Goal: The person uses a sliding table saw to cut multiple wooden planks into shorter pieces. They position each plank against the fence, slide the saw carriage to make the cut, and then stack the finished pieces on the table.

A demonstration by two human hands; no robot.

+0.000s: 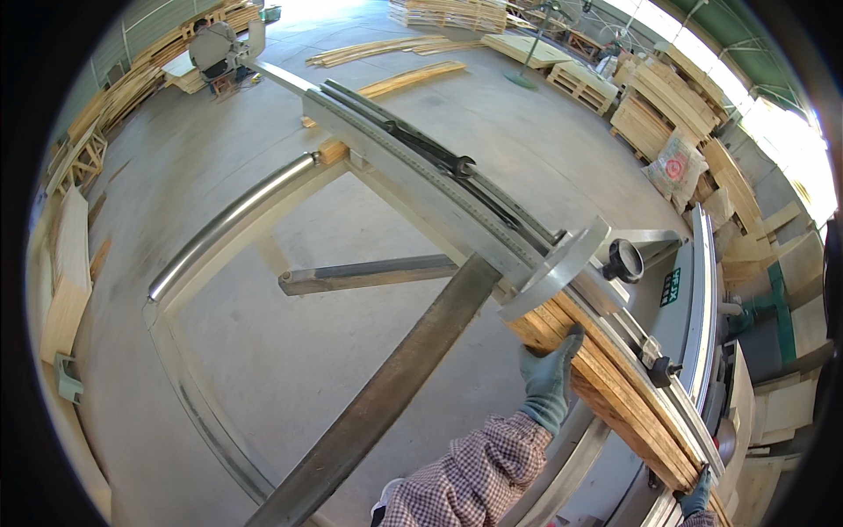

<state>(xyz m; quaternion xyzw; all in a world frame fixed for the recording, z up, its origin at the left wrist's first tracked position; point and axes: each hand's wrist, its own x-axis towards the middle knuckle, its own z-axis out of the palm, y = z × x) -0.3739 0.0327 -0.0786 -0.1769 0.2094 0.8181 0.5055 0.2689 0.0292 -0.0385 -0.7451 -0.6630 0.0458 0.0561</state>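
A bundle of several narrow wooden boards (628,400) lies along the metal fence (421,180) of a sliding saw table. Its far end meets a flat metal stop plate (558,270); a black knob (625,261) is beside the plate. My left hand (546,382), in a grey-green glove, is closed on the boards near that end, thumb along their side and the other fingers mostly hidden. At the lower right, my gloved right hand (698,496) grips the near end, only partly in view. An open-ended wrench (463,166) rests on the fence.
A dark metal bar (386,386) and a shiny roller (233,224) belong to the frame left of me. A second black knob (665,371) is on the fence. Pallets (582,86), a white sack (676,167) and timber stacks stand at right; more boards (66,272) line the left.
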